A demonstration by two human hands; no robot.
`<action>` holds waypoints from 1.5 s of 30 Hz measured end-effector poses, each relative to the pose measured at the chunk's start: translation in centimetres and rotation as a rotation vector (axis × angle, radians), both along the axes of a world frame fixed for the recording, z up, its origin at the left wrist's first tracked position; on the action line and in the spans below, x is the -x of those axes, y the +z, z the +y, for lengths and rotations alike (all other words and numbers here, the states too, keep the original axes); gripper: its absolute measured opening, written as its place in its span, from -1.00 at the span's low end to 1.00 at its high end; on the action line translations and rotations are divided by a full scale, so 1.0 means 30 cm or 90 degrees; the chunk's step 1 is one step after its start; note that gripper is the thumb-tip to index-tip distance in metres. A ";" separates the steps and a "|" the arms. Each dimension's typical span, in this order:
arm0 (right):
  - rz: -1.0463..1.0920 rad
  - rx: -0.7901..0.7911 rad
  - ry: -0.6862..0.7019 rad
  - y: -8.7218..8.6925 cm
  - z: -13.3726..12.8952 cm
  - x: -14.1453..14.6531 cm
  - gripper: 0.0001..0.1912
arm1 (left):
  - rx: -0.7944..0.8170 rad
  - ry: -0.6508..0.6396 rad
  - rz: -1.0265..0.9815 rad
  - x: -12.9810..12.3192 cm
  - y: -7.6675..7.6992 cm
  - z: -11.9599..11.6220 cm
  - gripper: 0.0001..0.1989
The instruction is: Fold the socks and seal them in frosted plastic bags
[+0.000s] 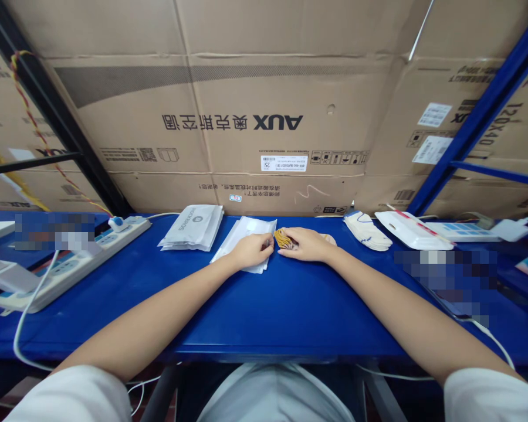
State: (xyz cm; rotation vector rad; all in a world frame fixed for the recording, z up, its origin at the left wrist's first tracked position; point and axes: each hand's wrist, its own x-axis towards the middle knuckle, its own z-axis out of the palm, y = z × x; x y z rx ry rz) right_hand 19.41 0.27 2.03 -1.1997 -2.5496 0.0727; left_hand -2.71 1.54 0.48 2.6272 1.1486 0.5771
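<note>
At the far left of the frame, a power strip [70,264] is lying at a slant on the blue table [264,316], with a white cable [26,334] trailing off its near end. Just right of it, near the top edge of the table, a stack of white packets [191,227] is sitting beside the sleeve. My left hand [251,251] is lying open and flat, not closing on anything, over the near right part of a thin white sleeve [233,249]. The sleeve is lying flat at centre, its long edges slanting from upper right down to lower left. My right hand [303,244] is also open, its fingers extended over a ridged tan bundle [282,238]. The bundle is lying just right of the sleeve, almost touching it, its long axis slanting and its fanned end pointing up and left. Further right, white socks [366,230] and a red-striped white package [411,230] are lying along the table's far edge. Behind everything, a large AUX carton [233,117] is filling the upper frame, framed by a black upright [48,105] and a blue shelf post [479,129].
</note>
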 end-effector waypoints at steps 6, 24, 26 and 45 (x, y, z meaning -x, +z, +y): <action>-0.001 0.003 -0.013 -0.004 0.001 -0.003 -0.78 | 0.011 -0.002 0.001 0.001 0.003 0.000 -0.87; 0.093 0.179 -0.284 0.009 0.072 -0.049 -0.54 | -0.065 0.087 0.043 -0.055 0.041 -0.078 -0.41; 0.103 0.261 -0.264 0.021 0.063 -0.052 -0.60 | -0.065 0.091 0.049 -0.060 0.038 -0.082 -0.44; 0.759 0.629 -0.084 -0.015 0.015 0.042 -0.71 | -0.044 -0.032 -0.233 -0.039 -0.007 -0.021 -0.58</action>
